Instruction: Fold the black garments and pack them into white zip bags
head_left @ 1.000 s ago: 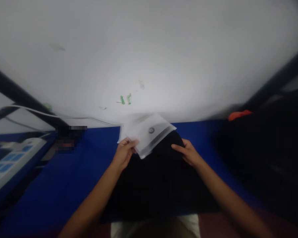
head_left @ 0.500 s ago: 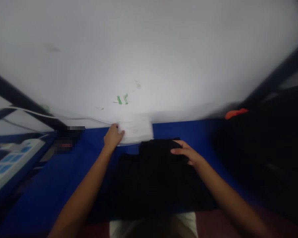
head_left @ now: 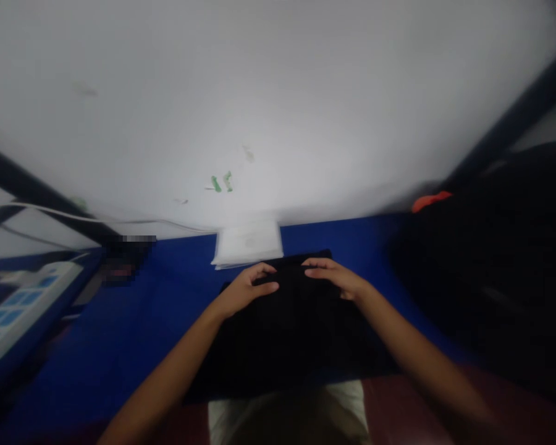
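Observation:
A black piece of cloth (head_left: 296,334), perhaps a garment, lies spread in front of me on the blue surface. Its dark folds are hard to make out. My left hand (head_left: 248,289) grips its upper part, thumb on top and fingers over the far fold. Opposite it, my right hand (head_left: 336,276) holds the same far edge between thumb and fingers. Just beyond the cloth, a stack of white sheets or thin packets (head_left: 248,242) rests against the wall, touched by neither hand.
A white power strip (head_left: 23,309) with blue sockets lies at the left, near a blurred-out dark item (head_left: 125,259). A white cable (head_left: 120,220) runs along the wall (head_left: 278,111). Large black bulk (head_left: 505,278) with an orange piece (head_left: 430,201) stands at right. Blue surface (head_left: 115,334) spreads below.
My left hand has left the white stack and come back to the right onto the black cloth. My right hand has stayed on the cloth. The view has shifted slightly.

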